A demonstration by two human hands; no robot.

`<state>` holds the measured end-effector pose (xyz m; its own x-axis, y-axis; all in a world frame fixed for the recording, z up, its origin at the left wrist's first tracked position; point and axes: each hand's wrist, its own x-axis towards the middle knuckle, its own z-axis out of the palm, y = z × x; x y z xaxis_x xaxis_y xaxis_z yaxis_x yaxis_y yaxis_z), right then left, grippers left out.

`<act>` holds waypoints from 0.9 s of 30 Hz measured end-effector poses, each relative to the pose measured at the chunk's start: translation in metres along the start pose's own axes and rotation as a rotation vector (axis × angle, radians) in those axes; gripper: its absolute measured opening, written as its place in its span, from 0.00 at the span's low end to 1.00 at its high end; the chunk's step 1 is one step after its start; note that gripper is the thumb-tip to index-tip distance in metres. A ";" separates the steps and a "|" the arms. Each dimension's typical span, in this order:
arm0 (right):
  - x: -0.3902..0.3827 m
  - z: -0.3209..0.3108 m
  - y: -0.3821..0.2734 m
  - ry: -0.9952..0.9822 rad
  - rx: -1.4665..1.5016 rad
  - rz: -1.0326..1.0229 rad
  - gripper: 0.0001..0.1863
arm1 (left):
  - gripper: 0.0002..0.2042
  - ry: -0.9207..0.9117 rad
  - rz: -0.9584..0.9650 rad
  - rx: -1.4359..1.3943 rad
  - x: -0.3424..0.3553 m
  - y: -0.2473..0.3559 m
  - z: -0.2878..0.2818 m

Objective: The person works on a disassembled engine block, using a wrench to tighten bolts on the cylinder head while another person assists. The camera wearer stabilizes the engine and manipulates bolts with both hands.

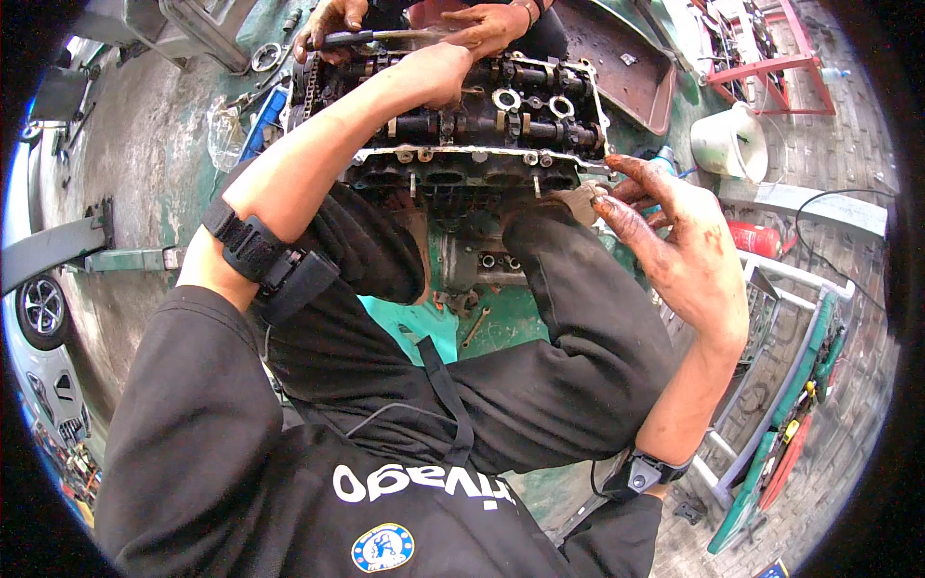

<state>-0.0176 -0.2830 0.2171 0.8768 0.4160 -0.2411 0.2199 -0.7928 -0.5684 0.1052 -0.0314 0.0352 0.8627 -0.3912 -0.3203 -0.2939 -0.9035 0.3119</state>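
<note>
An engine cylinder head (520,135) with camshafts and a timing chain (310,91) lies across the top middle. My left hand (443,75) reaches over it beside a co-worker's hand (491,27); its fingertips are mostly hidden, so its grip is unclear. The co-worker's other hand (337,19) holds a black-handled tool (347,38). My right hand (665,217), grimy with grease, has its fingers apart at the head's right corner, with nothing visible held. Below the head, between my legs, are another metal engine part (487,260) and a wrench (476,326) on green flooring.
A brown metal tray (641,67), a red frame stand (766,72), a white bucket (727,144) and a red cylinder (752,234) stand at the right, above a metal trolley with tools (800,405). Lift arms (53,249) and a car (48,356) are at the left.
</note>
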 end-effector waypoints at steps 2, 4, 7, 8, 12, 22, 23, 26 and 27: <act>0.001 0.001 0.000 0.002 -0.006 -0.013 0.20 | 0.14 0.014 0.034 -0.005 0.000 -0.001 -0.001; 0.001 0.001 0.001 0.010 -0.019 -0.027 0.20 | 0.15 0.039 0.058 0.002 -0.001 -0.002 -0.002; 0.000 0.000 0.002 0.006 -0.013 -0.015 0.20 | 0.19 0.065 -0.030 -0.046 -0.001 -0.001 -0.006; 0.000 0.000 0.002 0.003 -0.012 -0.001 0.19 | 0.23 0.077 -0.061 -0.067 -0.002 -0.001 -0.005; 0.000 0.001 0.003 0.028 -0.070 -0.054 0.15 | 0.20 0.011 -0.035 -0.034 -0.005 -0.003 -0.001; 0.000 0.002 0.009 0.041 -0.145 -0.094 0.09 | 0.13 0.104 0.055 0.010 0.003 -0.008 0.009; 0.000 0.003 0.010 0.042 -0.152 -0.099 0.09 | 0.13 0.088 0.067 0.011 0.002 -0.008 0.006; 0.000 0.003 0.010 0.045 -0.149 -0.103 0.09 | 0.16 0.009 0.061 -0.015 -0.001 -0.007 -0.007; 0.000 0.003 0.009 0.056 -0.138 -0.108 0.09 | 0.17 -0.017 0.055 -0.012 -0.002 -0.008 -0.011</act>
<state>-0.0169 -0.2890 0.2095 0.8665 0.4796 -0.1387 0.3669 -0.8001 -0.4745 0.1105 -0.0219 0.0435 0.8382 -0.4434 -0.3176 -0.3357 -0.8784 0.3402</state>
